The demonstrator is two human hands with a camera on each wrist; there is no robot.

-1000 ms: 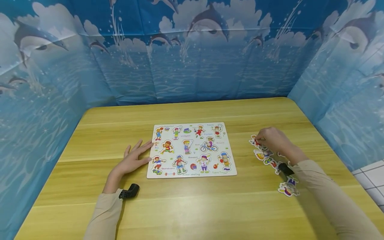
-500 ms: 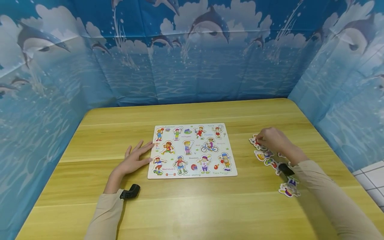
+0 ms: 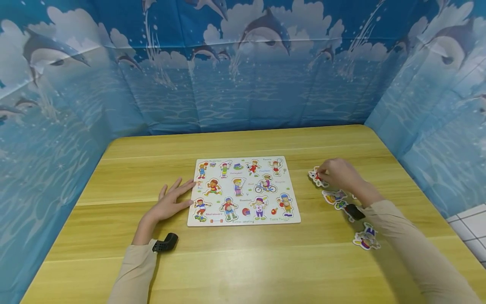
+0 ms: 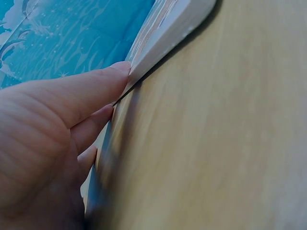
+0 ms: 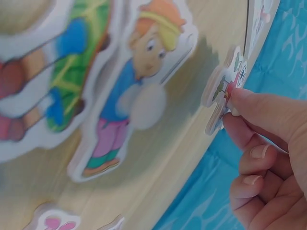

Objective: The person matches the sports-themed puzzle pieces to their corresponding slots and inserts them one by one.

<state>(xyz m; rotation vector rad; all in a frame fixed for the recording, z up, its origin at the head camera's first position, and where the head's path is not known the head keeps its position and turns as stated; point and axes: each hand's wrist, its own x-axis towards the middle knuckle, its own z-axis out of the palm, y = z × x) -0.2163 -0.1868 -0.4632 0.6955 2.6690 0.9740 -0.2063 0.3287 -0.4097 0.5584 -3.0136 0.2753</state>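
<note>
A puzzle board (image 3: pixel 225 188) printed with sport figures lies on the table in the head view. My left hand (image 3: pixel 168 204) rests beside its left edge, fingers extended; in the left wrist view the thumb (image 4: pixel 103 86) touches the board's side. Right of the board, my right hand (image 3: pixel 341 175) pinches a football player puzzle piece (image 3: pixel 316 178) between thumb and finger. The right wrist view shows this piece (image 5: pixel 223 88) tilted, partly covered by the fingers. Near it lies a golfer piece (image 5: pixel 112 115) with a pale round knob.
More loose pieces (image 3: pixel 334 196) trail down the table (image 3: pixel 243 261) below the right hand, some hidden by the wrist camera (image 3: pixel 355 212). Another small pile (image 3: pixel 366 237) lies lower right. A dolphin-printed curtain (image 3: pixel 243 93) stands behind and along both sides.
My right hand has shifted slightly left and away from the loose pieces, bringing the football player piece with it. The left hand stays at the board's edge.
</note>
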